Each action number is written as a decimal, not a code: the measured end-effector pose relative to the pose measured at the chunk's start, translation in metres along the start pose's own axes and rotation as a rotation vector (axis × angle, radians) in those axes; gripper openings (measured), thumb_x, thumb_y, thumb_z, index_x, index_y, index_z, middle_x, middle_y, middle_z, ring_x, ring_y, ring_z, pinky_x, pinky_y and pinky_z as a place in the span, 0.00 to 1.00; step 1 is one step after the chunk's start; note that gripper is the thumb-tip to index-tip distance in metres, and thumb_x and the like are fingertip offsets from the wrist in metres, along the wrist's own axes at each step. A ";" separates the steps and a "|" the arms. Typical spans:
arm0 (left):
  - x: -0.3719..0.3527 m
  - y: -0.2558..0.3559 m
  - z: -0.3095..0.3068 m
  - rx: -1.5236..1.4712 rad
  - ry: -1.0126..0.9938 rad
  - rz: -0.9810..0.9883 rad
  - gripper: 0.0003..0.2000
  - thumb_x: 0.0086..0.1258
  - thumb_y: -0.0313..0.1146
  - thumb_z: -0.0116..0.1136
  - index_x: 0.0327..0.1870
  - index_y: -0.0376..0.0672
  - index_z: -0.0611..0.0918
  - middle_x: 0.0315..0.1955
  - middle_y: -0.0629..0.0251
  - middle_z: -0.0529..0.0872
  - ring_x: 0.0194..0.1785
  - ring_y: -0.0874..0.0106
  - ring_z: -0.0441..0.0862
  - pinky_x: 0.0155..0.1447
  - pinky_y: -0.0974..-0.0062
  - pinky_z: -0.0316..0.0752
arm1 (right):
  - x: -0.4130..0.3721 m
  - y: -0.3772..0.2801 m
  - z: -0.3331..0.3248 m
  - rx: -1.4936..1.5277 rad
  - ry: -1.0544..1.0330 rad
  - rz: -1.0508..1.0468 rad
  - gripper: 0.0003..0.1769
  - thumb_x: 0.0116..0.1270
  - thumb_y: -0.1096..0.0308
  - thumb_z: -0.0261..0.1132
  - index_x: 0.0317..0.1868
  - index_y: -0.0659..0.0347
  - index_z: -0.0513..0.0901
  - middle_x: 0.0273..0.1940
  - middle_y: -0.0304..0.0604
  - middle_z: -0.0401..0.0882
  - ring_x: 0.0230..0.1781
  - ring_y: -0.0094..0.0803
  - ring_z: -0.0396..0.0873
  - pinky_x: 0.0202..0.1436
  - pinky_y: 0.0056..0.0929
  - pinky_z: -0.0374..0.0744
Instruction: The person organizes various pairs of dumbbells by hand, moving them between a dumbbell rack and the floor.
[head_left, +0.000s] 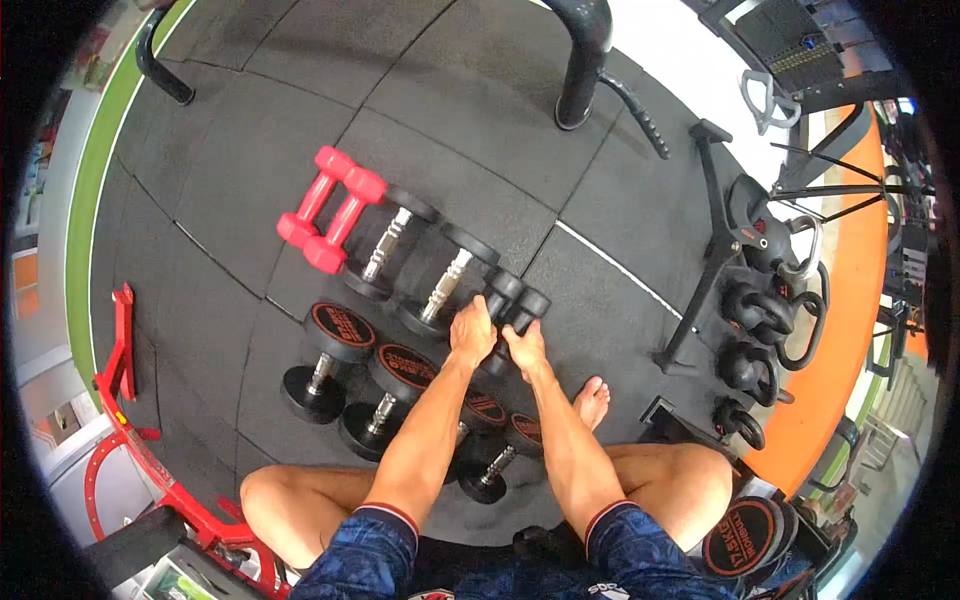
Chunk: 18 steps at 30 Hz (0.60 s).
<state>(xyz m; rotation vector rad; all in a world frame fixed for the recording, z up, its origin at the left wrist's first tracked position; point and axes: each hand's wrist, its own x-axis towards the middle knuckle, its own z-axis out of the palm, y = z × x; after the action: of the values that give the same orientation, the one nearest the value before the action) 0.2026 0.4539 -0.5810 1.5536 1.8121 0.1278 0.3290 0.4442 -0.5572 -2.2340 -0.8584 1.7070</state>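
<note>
My left hand (473,332) is wrapped round the handle of a small black dumbbell (504,285). Just to its right, my right hand (525,348) grips a second small black dumbbell (532,303). These two dumbbells lie side by side on the dark floor mat, their handles mostly covered by my fingers. Left of them are a chrome-handled dumbbell (447,285) and another like it (388,245). Two pink dumbbells (352,220) complete that row at its far left. Nearer my legs, several black dumbbells with orange lettering (340,330) stand partly behind my forearms.
Kettlebells (755,310) line the right side beside an orange strip (845,300). A black metal stand (712,240) is in front of them. A red frame (150,460) rises at the left, and a thick black post (580,80) at the top. My bare foot (592,402) rests near my right hand.
</note>
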 end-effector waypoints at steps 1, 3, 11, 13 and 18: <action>-0.008 0.003 -0.004 -0.033 -0.020 0.020 0.19 0.53 0.27 0.63 0.43 0.32 0.69 0.37 0.43 0.81 0.44 0.47 0.80 0.49 0.55 0.75 | -0.009 0.001 -0.004 -0.003 0.018 0.004 0.37 0.61 0.58 0.64 0.65 0.70 0.61 0.58 0.60 0.72 0.59 0.49 0.72 0.61 0.39 0.71; -0.027 0.016 -0.022 -0.093 -0.063 0.048 0.20 0.54 0.29 0.64 0.43 0.32 0.69 0.37 0.42 0.81 0.44 0.46 0.80 0.48 0.54 0.75 | -0.026 0.011 -0.013 0.109 -0.001 -0.034 0.36 0.61 0.59 0.65 0.64 0.67 0.62 0.54 0.54 0.74 0.56 0.44 0.74 0.60 0.38 0.72; -0.161 0.088 -0.143 -0.279 -0.265 0.074 0.26 0.62 0.46 0.61 0.45 0.30 0.70 0.31 0.39 0.82 0.38 0.44 0.82 0.43 0.53 0.76 | -0.208 -0.028 -0.058 0.611 -0.116 -0.024 0.16 0.69 0.57 0.62 0.47 0.59 0.73 0.31 0.35 0.76 0.27 0.24 0.75 0.31 0.24 0.76; -0.208 0.117 -0.188 -0.367 -0.302 0.078 0.26 0.63 0.48 0.60 0.46 0.30 0.70 0.32 0.39 0.82 0.39 0.44 0.82 0.42 0.53 0.75 | -0.278 -0.053 -0.075 0.598 -0.054 -0.045 0.14 0.70 0.58 0.61 0.37 0.60 0.72 0.23 0.36 0.74 0.18 0.24 0.73 0.23 0.25 0.74; -0.329 0.201 -0.313 -0.442 -0.295 0.103 0.24 0.68 0.48 0.56 0.47 0.31 0.71 0.34 0.40 0.83 0.40 0.45 0.82 0.42 0.54 0.74 | -0.448 -0.095 -0.121 0.581 -0.083 -0.042 0.14 0.70 0.60 0.61 0.44 0.62 0.70 0.26 0.38 0.75 0.19 0.25 0.74 0.23 0.27 0.76</action>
<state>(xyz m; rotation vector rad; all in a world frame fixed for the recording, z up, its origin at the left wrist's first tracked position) 0.1862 0.3312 -0.1002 1.2724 1.3631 0.3084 0.3377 0.2946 -0.1084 -1.7537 -0.3491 1.7537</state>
